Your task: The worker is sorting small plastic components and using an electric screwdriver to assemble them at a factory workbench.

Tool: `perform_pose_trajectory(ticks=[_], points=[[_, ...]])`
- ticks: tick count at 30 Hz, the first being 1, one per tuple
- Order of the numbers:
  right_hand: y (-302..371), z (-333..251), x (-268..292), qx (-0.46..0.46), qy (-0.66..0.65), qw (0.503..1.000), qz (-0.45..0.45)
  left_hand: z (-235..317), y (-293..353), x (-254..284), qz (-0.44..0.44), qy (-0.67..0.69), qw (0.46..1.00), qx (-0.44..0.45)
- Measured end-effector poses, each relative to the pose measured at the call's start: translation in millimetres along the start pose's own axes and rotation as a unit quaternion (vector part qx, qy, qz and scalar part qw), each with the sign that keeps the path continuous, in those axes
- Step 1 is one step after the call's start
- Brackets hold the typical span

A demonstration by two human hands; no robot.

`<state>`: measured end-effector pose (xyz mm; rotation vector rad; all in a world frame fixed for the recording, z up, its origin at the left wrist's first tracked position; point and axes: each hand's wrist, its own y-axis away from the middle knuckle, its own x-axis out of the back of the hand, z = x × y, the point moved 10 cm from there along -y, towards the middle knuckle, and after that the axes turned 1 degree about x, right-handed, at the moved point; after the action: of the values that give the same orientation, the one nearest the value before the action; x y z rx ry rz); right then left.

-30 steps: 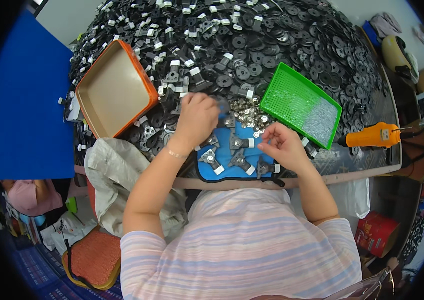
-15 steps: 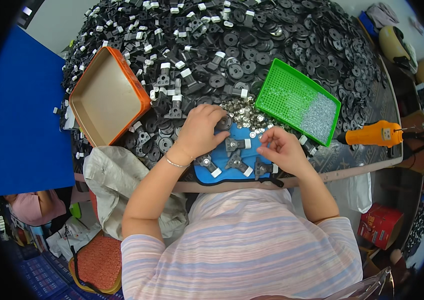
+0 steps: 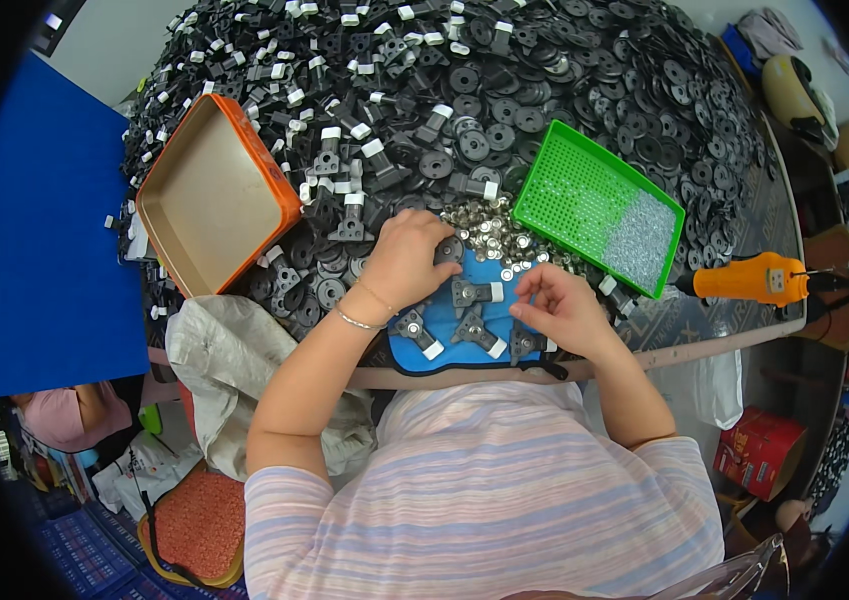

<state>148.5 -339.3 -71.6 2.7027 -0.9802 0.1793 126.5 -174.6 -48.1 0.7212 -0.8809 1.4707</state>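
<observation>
Visibly, the left hand (image 3: 405, 262) pinches a black disc (image 3: 452, 250), while the right hand (image 3: 561, 308) curls narrowly, its contents unclear.

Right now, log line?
left hand: around dark-grey round disc | right hand: half-curled over blue black-edged mat, grasp unclear | mat: dark white-tipped brackets

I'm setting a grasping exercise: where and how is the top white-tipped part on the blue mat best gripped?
Probably by its white tip, pinched between thumb and finger from the right. The part lies with that narrow tip pointing right, towards the right hand, while its broader black body lies left, nearer the left hand.
</observation>
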Motion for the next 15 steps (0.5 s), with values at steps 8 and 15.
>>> perform_pose_trajectory(ticks=[8,15], points=[[2.1,2.9,5.5,0.000,0.001,1.000,0.010,-1.6,-23.4,28.8,0.092,-0.048,0.995,0.001],[11.9,0.6,11.0,0.015,0.004,1.000,0.017,-19.1,-54.1,23.9,0.110,-0.223,0.968,-0.040]])
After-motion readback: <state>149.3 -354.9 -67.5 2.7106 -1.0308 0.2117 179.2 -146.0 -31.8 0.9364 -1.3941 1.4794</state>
